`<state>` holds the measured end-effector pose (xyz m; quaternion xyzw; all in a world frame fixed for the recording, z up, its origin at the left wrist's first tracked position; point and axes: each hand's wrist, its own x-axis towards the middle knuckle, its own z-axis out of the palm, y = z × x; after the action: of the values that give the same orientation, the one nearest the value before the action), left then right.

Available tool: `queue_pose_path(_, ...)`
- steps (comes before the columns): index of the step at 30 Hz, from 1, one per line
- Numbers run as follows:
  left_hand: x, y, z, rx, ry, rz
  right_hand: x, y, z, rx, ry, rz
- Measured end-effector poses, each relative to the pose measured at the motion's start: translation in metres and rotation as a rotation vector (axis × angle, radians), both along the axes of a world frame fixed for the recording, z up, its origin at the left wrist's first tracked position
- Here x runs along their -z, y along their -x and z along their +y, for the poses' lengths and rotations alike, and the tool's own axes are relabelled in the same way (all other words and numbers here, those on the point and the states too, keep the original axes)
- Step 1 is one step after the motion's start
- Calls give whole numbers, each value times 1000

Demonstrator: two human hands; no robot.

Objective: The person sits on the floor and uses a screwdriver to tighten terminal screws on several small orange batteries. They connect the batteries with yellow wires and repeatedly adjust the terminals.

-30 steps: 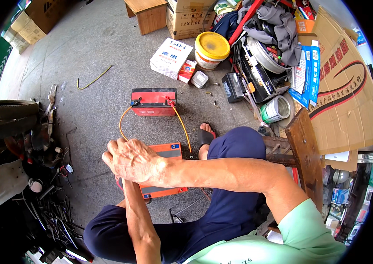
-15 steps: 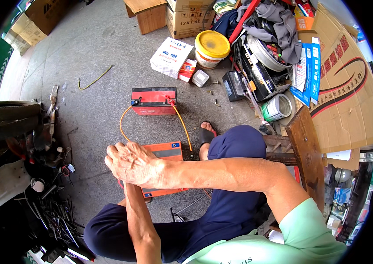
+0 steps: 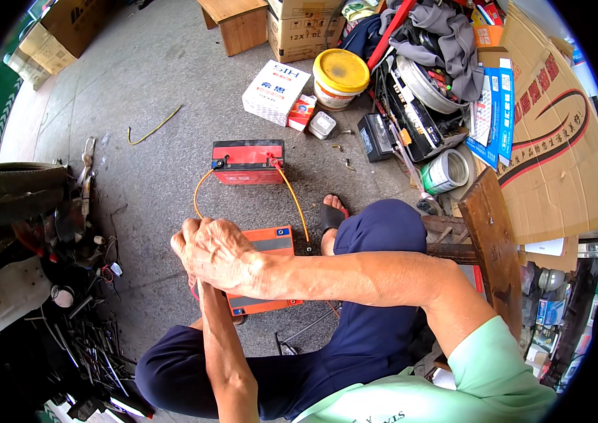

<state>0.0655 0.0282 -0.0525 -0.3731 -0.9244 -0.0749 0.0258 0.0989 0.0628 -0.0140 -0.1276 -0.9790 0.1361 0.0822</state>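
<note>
Floor (image 3: 145,166) of speckled grey carries an orange case (image 3: 262,235) and, just beyond it, a red-and-black battery (image 3: 249,173). The case lies flat before the person, its right edge running away from them and leaning slightly left; the hands and forearms cover much of its left part, so I cannot tell its long axis. Dull grey bands cross its smooth orange top, with a blue corner piece (image 3: 283,231) at the far right.

The battery is a glossy, box-shaped block, its long axis running left to right, with its two terminals toward the near edge, dark at left and red at right. From the left one, a thin yellow-orange wire (image 3: 195,194) bows toward the hands; from the right one, a straighter wire (image 3: 292,199) slants nearer, its free end beside the case.

The right hand (image 3: 218,254) is curled, knuckles up, above the case's left side, crossing over the left forearm (image 3: 223,345). The hands appear together; the left hand is hidden, and I cannot tell what either grips.
</note>
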Motion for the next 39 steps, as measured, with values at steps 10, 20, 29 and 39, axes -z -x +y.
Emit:
queue_pose_path(10,11,14,-10,32,205,170,-6,3,-5,-62,-13,69)
queue_pose_path(20,3,-5,4,-87,44,161,-4,-6,6,-79,6,52)
queue_pose_path(29,100,75,-45,-338,-886,-1521,-34,-13,39,36,95,151)
queue_pose_path(39,117,83,-65,-597,-944,-1743,-19,-16,30,-22,140,133)
